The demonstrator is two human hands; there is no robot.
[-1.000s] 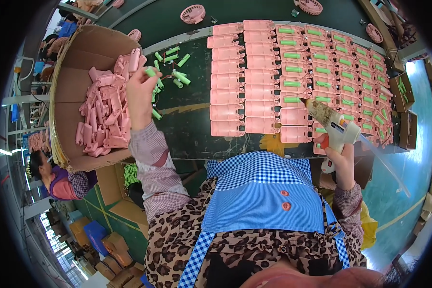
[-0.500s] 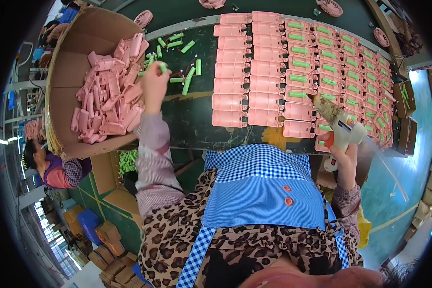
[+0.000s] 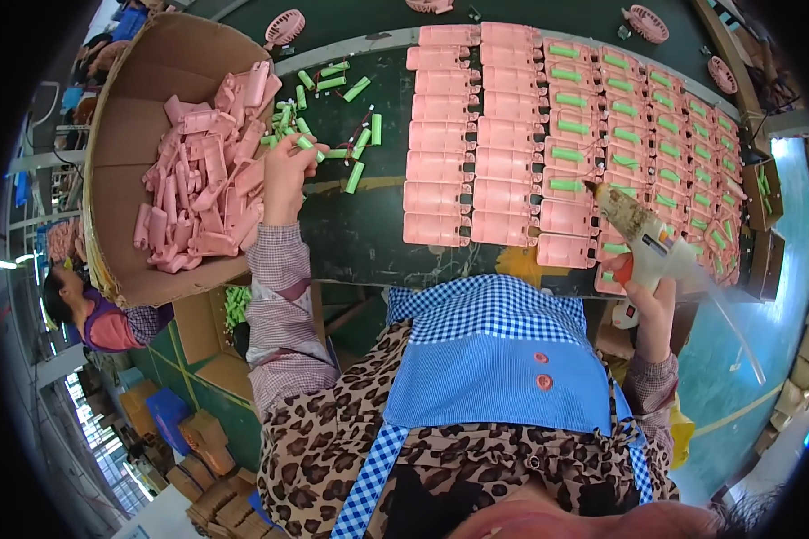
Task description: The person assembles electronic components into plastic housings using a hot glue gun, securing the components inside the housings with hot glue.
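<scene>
My left hand is closed, its fingertips pinching a green cylindrical battery at the right side of the cardboard box. More green batteries with thin wires lie loose on the dark table beyond and beside it. On the right, my right hand is wrapped round a white hot glue gun with a stained nozzle and a red trigger. Its tip hovers over rows of pink plastic half-shells. Shells in the right columns hold green batteries; those in the two left columns have none.
A large cardboard box full of pink plastic parts stands at left. Round pink fan heads lie along the far side. Below the table's left end is a box of green batteries. Another person sits at far left.
My left hand has drawn slightly toward me, with the battery in its fingertips. The right hand keeps the glue gun over the shells. The whole view has shifted a little.
</scene>
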